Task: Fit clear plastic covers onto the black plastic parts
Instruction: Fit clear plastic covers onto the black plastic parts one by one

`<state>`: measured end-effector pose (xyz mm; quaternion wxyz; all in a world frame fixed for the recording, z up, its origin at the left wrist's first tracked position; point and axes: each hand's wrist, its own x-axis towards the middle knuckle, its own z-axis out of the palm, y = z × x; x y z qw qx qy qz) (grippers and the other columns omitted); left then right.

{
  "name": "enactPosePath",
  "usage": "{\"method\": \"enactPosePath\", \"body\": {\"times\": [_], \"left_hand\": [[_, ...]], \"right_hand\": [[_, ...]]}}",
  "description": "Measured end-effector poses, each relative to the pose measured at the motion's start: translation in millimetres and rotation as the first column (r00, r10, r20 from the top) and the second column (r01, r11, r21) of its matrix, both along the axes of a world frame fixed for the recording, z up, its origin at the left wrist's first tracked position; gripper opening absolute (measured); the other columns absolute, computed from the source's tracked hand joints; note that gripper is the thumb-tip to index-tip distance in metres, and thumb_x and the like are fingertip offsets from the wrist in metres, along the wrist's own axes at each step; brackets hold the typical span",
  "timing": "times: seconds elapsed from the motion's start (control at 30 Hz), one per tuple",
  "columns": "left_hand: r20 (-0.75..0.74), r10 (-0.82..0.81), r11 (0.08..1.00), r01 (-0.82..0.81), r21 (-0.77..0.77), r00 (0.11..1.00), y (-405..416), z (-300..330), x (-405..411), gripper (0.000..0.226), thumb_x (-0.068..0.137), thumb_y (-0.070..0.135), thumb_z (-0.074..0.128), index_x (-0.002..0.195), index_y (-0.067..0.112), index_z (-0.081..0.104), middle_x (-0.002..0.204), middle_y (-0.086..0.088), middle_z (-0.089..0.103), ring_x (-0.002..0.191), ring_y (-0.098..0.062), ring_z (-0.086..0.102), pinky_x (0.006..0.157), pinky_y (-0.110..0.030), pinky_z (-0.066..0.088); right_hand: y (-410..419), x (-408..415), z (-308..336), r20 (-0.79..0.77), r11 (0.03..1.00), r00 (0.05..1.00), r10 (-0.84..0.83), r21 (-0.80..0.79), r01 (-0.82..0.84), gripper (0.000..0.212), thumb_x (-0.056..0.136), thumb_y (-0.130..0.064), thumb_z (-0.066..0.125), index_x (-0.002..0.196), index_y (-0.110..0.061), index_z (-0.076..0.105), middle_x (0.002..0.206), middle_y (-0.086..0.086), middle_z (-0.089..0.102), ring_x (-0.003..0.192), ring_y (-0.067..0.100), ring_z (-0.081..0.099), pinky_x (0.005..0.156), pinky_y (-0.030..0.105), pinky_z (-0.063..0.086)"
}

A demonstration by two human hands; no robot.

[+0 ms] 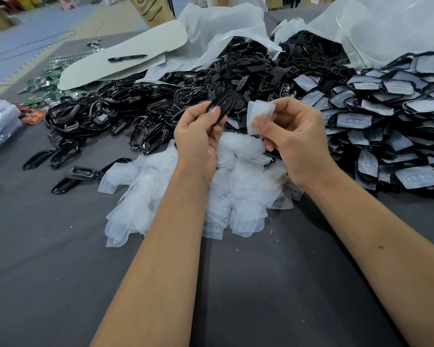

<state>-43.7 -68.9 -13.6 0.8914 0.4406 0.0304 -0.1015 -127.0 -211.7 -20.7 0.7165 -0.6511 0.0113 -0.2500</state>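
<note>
Head camera view: above a grey cloth-covered counter [60, 246], the left hand [198, 136] is gripping a glossy black oval plastic part [217, 106], fingers curled round it. The right hand [293, 136] is pinching a thin clear plastic cover [258, 116] just beside the part, not yet touching it. The two pieces appear ready for joining; next, the cover likely needs lining up and pressing onto the part. A heap of clear covers [198, 196] is lying beneath the hands. A brown printed bag [150, 11] is standing far back; its writing is too blurred to read.
</note>
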Motion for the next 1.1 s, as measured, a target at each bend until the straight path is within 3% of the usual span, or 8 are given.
{"method": "enactPosePath", "body": {"times": [0.1,0.23,0.4,0.53,0.63,0.73,0.87,1.1], "left_hand": [[0.007,0.002,1.000,-0.002,0.005,1.000,-1,-1,0,0.019,0.091,-0.012,0.065,0.093,0.006,0.066,0.082,-0.010,0.068,0.068,-0.018,0.068,0.053,-0.016,0.048],[0.020,-0.008,1.000,0.008,0.009,1.000,0,-1,0,0.018,0.091,-0.012,0.065,0.095,0.006,0.066,0.084,-0.011,0.068,0.068,-0.018,0.068,0.056,-0.016,0.049],[0.030,-0.015,1.000,0.015,0.020,0.999,0,-1,-1,0.016,0.092,-0.009,0.066,0.100,0.005,0.066,0.086,-0.010,0.068,0.067,-0.015,0.068,0.057,-0.016,0.050],[0.024,-0.026,1.000,0.025,0.008,0.999,0,-1,-1,0.015,0.093,-0.006,0.068,0.102,0.005,0.066,0.089,-0.011,0.070,0.071,-0.015,0.071,0.060,-0.014,0.054],[0.019,-0.049,0.999,0.049,-0.011,0.999,1,-2,-1,0.014,0.092,-0.005,0.069,0.102,0.005,0.067,0.084,-0.008,0.073,0.074,-0.017,0.074,0.060,-0.014,0.055],[0.033,-0.058,0.998,0.058,-0.009,0.998,0,-3,0,0.014,0.092,-0.006,0.069,0.100,0.005,0.067,0.081,-0.007,0.072,0.072,-0.018,0.074,0.057,-0.015,0.053],[0.090,-0.074,0.995,0.068,0.066,0.993,-3,-5,-1,0.016,0.091,-0.008,0.069,0.094,0.008,0.067,0.080,-0.007,0.068,0.068,-0.019,0.073,0.056,-0.015,0.053],[0.233,-0.127,0.962,0.063,0.266,0.964,-7,-9,-3,0.020,0.089,-0.012,0.068,0.091,0.008,0.066,0.068,0.002,0.069,0.065,-0.018,0.071,0.057,-0.018,0.052]], "right_hand": [[0,0,-2,0.008,0.999,1.000,0.013,-0.033,-0.013,0.022,0.087,-0.002,0.081,0.107,-0.005,0.074,0.074,0.002,0.067,0.054,0.017,0.055,0.051,0.027,0.048],[0,0,-4,-0.011,0.994,1.000,0.005,-0.107,-0.006,0.015,0.085,-0.012,0.087,0.090,-0.008,0.073,0.067,-0.001,0.060,0.049,0.015,0.052,0.046,0.025,0.046],[4,-1,-3,-0.008,0.972,1.000,-0.014,-0.234,0.012,0.052,0.081,-0.028,0.090,0.066,0.001,0.049,0.056,0.003,0.040,0.047,0.014,0.035,0.045,0.024,0.036],[7,-3,2,-0.001,0.935,0.999,-0.052,-0.352,0.049,0.062,0.099,-0.031,0.071,0.058,-0.007,0.032,0.055,0.002,0.028,0.052,0.014,0.024,0.051,0.023,0.027],[10,-3,3,-0.028,0.934,0.997,-0.073,-0.353,0.058,0.059,0.112,-0.029,0.046,0.059,-0.006,0.033,0.053,0.005,0.029,0.049,0.018,0.024,0.049,0.024,0.024],[11,-3,3,-0.031,0.941,0.994,-0.100,-0.329,0.085,0.048,0.115,-0.026,0.038,0.070,-0.010,0.039,0.057,0.004,0.039,0.048,0.014,0.034,0.045,0.022,0.028],[8,-1,1,-0.053,0.970,0.996,-0.079,-0.234,0.064,0.029,0.113,-0.020,0.045,0.088,-0.006,0.049,0.069,0.010,0.049,0.045,0.004,0.039,0.042,0.016,0.032],[1,1,-3,-0.038,0.987,0.991,-0.127,-0.105,0.122,0.007,0.102,-0.011,0.064,0.095,-0.008,0.063,0.072,0.007,0.066,0.052,0.016,0.050,0.045,0.029,0.043]]}}
